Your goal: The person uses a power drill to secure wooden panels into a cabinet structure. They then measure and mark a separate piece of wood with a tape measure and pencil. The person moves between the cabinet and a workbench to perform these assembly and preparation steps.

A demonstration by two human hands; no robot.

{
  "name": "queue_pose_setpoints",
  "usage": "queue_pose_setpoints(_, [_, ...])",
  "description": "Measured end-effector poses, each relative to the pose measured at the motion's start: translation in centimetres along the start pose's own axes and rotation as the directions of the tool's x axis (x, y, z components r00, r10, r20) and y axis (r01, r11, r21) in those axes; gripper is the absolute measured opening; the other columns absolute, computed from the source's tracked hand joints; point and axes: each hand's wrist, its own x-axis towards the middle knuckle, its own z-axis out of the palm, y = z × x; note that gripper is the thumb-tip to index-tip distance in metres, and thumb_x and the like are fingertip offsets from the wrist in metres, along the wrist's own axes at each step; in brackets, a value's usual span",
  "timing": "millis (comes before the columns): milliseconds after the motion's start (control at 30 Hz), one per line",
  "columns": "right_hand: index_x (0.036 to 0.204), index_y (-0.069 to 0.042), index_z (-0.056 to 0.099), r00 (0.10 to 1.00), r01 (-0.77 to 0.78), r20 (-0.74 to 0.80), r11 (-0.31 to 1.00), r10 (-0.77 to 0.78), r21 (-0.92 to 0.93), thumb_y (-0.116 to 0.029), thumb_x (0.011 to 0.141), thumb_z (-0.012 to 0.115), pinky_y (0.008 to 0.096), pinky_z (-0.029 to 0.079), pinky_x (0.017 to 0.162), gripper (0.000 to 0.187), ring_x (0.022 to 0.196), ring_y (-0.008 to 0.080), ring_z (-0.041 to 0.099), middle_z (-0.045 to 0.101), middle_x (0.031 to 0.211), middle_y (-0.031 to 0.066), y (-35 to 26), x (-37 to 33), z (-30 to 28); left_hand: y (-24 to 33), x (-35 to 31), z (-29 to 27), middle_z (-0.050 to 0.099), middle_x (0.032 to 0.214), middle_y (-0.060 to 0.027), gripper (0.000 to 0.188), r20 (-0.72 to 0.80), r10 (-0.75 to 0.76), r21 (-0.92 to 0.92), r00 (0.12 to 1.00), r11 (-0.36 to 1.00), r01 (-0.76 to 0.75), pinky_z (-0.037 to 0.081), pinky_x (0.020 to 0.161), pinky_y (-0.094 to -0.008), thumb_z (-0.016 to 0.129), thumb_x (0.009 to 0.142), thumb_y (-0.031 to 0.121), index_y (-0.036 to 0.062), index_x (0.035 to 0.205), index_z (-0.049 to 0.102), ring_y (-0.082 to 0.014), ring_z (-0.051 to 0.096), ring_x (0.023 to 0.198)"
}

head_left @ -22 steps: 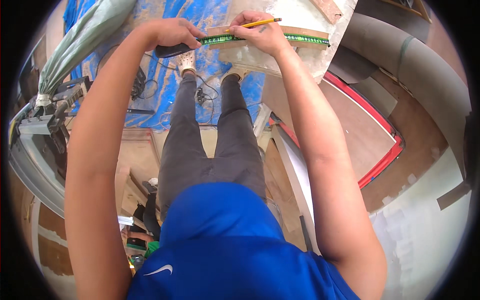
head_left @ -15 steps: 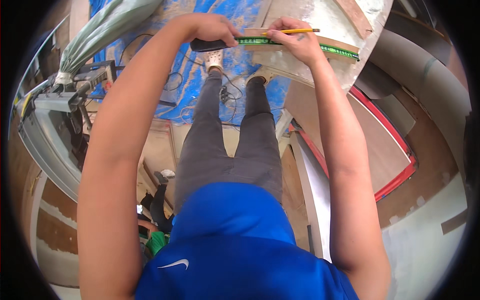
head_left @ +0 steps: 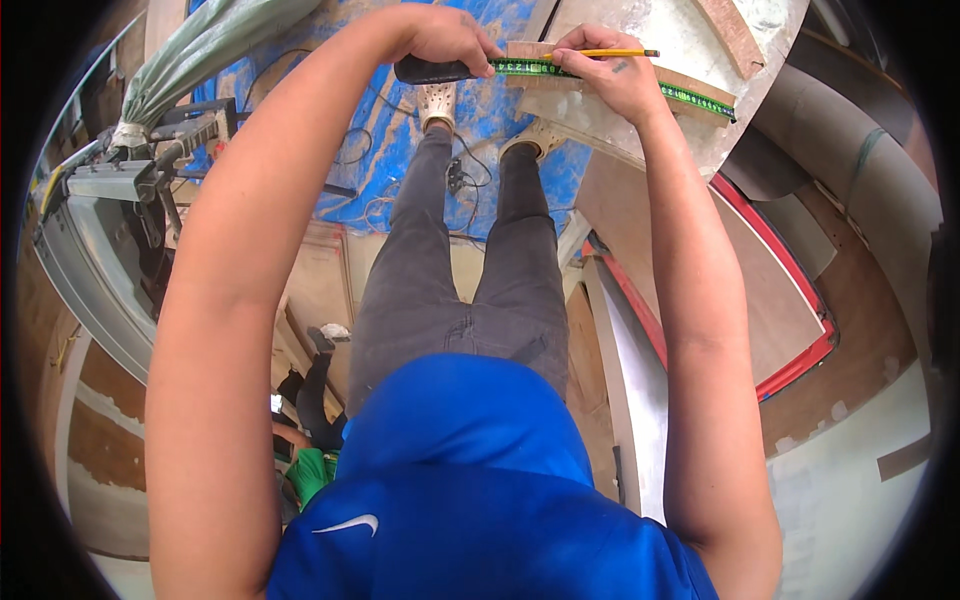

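Observation:
At the top of the view, my left hand [head_left: 450, 38] grips the dark case of a tape measure [head_left: 430, 69]. Its green blade [head_left: 518, 67] runs out to the right along a narrow wooden strip [head_left: 528, 49], which lies on a pale board [head_left: 670, 30]. My right hand [head_left: 608, 70] is closed on a yellow pencil [head_left: 625, 52], its fingers over the blade and the strip. The pencil lies nearly level, its point hidden or too small to make out by the fingertips. Beyond the right hand, the blade's end [head_left: 720, 112] reaches the strip's right end.
Another wooden piece [head_left: 730, 35] lies on the board. Blue sheeting [head_left: 480, 120], dusty and crossed by cables, covers the floor under my feet. A metal machine [head_left: 110, 200] with a grey-green hose stands at left, a red-edged panel [head_left: 750, 300] at right. A person in green [head_left: 312, 470] is behind me.
Hands, tape measure and board sit slightly higher and farther right in the view. Both hands keep their hold, and the blade still lies along the strip.

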Motion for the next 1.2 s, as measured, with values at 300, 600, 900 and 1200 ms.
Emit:
queue_pose_setpoints(300, [0.098,-0.002,0.074,1.000,0.012,0.004,1.000,-0.012,0.021,-0.022,0.092,0.075,0.0259,0.051,0.073,0.021,0.081,0.0075,0.064,0.073,0.086,0.0016,0.5,0.0,0.0,0.7,-0.5,-0.1,0.074,0.120,-0.0099,0.050,-0.015,0.017,0.065,1.000,0.998,-0.016,0.050,0.095,-0.0365,0.075,0.086,0.036,0.0185,0.133,0.071,-0.0233,0.066,0.108])
queue_pose_setpoints(600, [0.097,-0.003,0.074,1.000,0.020,-0.013,0.999,-0.021,-0.034,-0.023,0.092,0.075,0.0268,0.051,0.072,0.021,0.080,0.0083,0.063,0.072,0.085,0.0015,-0.1,-0.1,0.0,0.2,0.0,0.1,0.075,0.117,-0.0078,0.049,0.005,0.059,0.015,0.998,0.998,-0.059,0.050,0.094,-0.0347,0.074,0.086,0.033,0.0167,0.132,0.072,-0.0208,0.065,0.105])
queue_pose_setpoints(900, [0.096,-0.003,0.075,0.999,0.042,-0.026,0.999,-0.042,-0.027,-0.024,0.092,0.076,0.0269,0.050,0.072,0.021,0.079,0.0085,0.063,0.072,0.084,0.0011,0.3,-0.1,0.1,0.7,-0.5,0.0,0.074,0.114,-0.0056,0.049,0.016,0.033,-0.039,0.999,0.999,-0.033,0.050,0.091,-0.0345,0.075,0.086,0.031,0.0161,0.133,0.072,-0.0192,0.064,0.102])
queue_pose_setpoints(1200, [0.098,-0.003,0.075,0.999,0.035,-0.028,0.997,-0.037,-0.073,-0.024,0.092,0.076,0.0269,0.051,0.072,0.022,0.080,0.0086,0.064,0.072,0.085,0.0014,0.2,-0.1,0.1,0.9,-0.7,0.0,0.074,0.114,-0.0047,0.049,0.027,0.026,-0.063,0.999,0.998,-0.024,0.049,0.091,-0.0344,0.074,0.086,0.030,0.0165,0.133,0.071,-0.0191,0.063,0.102])
